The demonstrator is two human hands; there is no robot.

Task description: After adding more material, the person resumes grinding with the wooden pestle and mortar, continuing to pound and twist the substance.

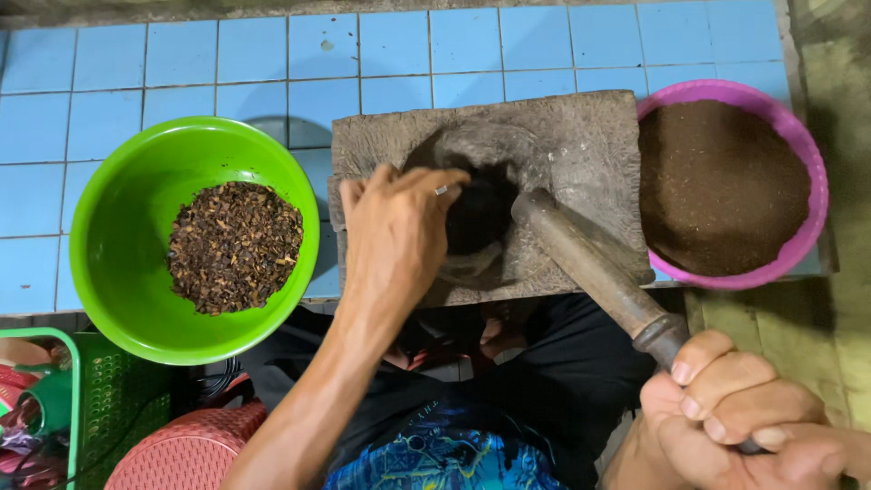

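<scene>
We see left hand [399,236] fingertips hidden in the stone mortar [481,195], grip unclear; right hand [726,408] clenched on pestle [590,263], partly cropped.

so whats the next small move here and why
Probably draw the left hand back out of the hollow of the stone mortar. Its fingers reach into the dark material in the hollow, and the wooden pestle, gripped by the right hand, has its head resting at the hollow's edge right beside them. Clearing the fingers first looks safest before any pounding.
</scene>
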